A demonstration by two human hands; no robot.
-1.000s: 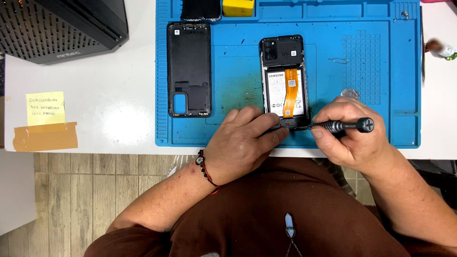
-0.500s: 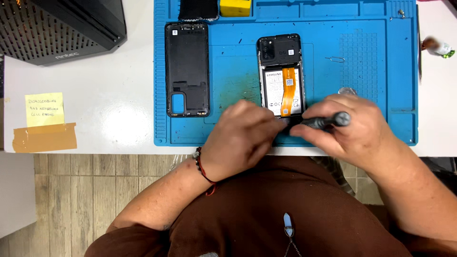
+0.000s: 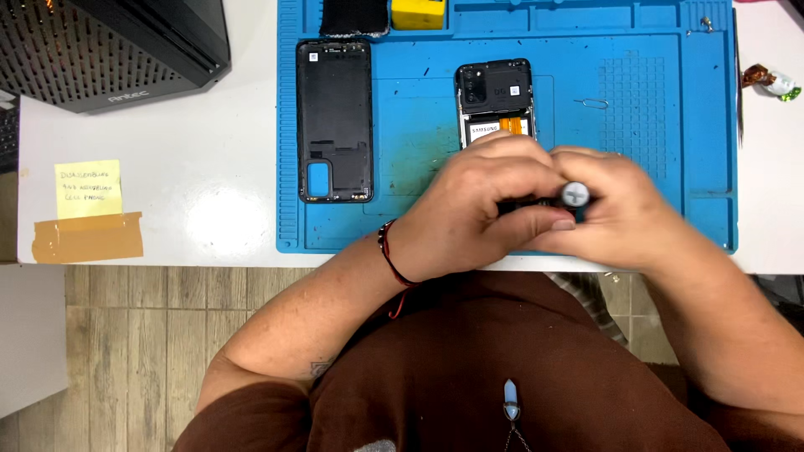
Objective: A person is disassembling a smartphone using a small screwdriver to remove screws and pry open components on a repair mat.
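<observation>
An opened smartphone (image 3: 494,96) lies back-up on the blue repair mat (image 3: 653,125), its camera module and the top of its battery showing. Both my hands cover its lower half. My right hand (image 3: 615,209) grips a small screwdriver (image 3: 574,195) held upright, its round cap facing the camera. My left hand (image 3: 477,205) rests over the phone with fingers against the screwdriver's shaft. The tip is hidden. The removed black back cover (image 3: 334,121) lies on the mat to the left.
A black computer case (image 3: 109,46) stands at the far left. A yellow sticky note (image 3: 88,188) and a strip of brown tape (image 3: 88,238) are on the white table. A yellow block (image 3: 418,12), a thin metal pin (image 3: 594,104) and a wrapped sweet (image 3: 769,81) lie nearby.
The screwdriver has swung from lying sideways to standing upright over the phone's lower end. Both hands have closed in over the phone. The view has come closer.
</observation>
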